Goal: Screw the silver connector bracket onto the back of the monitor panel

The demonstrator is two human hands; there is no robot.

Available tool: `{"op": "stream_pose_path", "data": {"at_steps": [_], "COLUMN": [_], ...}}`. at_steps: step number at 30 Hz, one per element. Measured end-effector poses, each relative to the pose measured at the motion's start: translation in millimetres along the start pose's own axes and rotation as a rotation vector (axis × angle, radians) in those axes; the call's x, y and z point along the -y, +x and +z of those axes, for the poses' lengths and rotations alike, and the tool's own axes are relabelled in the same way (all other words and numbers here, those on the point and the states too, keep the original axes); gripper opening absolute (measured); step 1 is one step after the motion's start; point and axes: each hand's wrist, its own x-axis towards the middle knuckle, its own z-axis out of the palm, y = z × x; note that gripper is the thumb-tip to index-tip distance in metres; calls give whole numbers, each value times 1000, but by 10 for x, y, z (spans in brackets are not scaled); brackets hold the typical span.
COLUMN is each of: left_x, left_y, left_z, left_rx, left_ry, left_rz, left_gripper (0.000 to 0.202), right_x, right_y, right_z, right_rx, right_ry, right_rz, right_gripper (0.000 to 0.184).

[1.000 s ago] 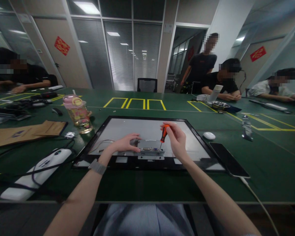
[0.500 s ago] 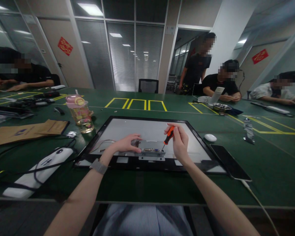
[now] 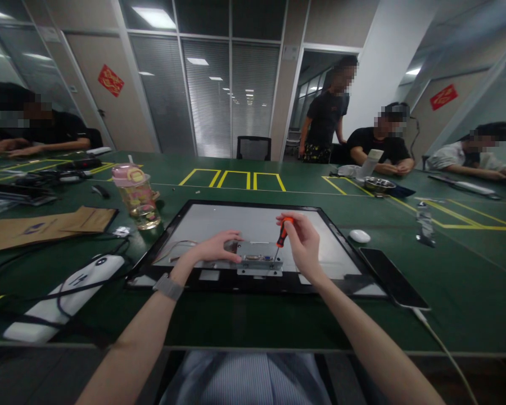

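Note:
A flat display panel with a black frame lies on the green table before me, its pale back upward. Near its close edge sits a silver metal bracket with a row of connector ports. My left hand grips the bracket's left end, thumb in front and fingers curled behind. In my right hand is an orange and black screwdriver, held nearly upright. Its tip meets the bracket's right end beside the blue port; any screw there is too small to make out. Thin wires lie on the panel at left.
At left are a pink-lidded cup, a paper bag and a white power strip with black cables. To the right lie a phone on its cable and a white case. Several people sit or stand beyond the table.
The screwdriver has become more upright, and my right hand's fingers have shifted around its handle, slightly left. My left hand keeps its place. The standing person has moved a little left.

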Motion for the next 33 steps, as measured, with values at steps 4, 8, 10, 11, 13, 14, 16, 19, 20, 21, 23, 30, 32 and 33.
{"op": "stream_pose_path", "data": {"at_steps": [4, 8, 10, 11, 13, 14, 16, 19, 20, 21, 23, 30, 32, 33], "left_x": [8, 8, 3, 1, -5, -7, -11, -16, -17, -18, -16, 25, 33, 35], "left_y": [3, 2, -3, -7, -14, -16, -18, -15, -14, -13, -10, 5, 8, 8], "left_z": [5, 3, -3, -6, -13, -15, -16, -12, -11, -9, -5, 4, 6, 7], "left_rx": [-4, -4, -3, -2, 3, 6, 10, 9, 7, 5, 2, -1, -1, 0], "left_ry": [8, 2, 2, 5, 13, 16, 16, 9, 7, 5, 1, -2, -3, -4], "left_rz": [-2, 1, -4, -5, 0, 2, 0, -8, -7, -6, 1, 14, 15, 16], "left_gripper": [71, 72, 72, 73, 72, 72, 71, 72, 72, 72, 71, 72, 73, 73], "right_x": [-12, -43, -76, -93, -115, -117, -101, -45, -27, -14, -7, -32, -6, 6], "right_y": [7, 29, 40, 45, 52, 54, 53, 44, 40, 36, 30, 19, 12, 9], "right_z": [-11, -28, -33, -34, -33, -33, -31, -32, -32, -32, -30, -7, -12, -17], "right_rx": [-44, -15, 19, 26, 22, 20, 22, 36, 43, 50, 49, -72, -80, -70], "right_ry": [-16, 67, 145, 177, 201, 195, 168, 123, 107, 88, 37, -120, -126, -122], "right_rz": [-52, 25, 80, 95, 97, 89, 65, 33, 27, 25, 16, -84, -70, -59], "right_gripper": [9, 14, 21, 22, 21, 21, 21, 21, 21, 20, 15, 4, 7, 11]}}
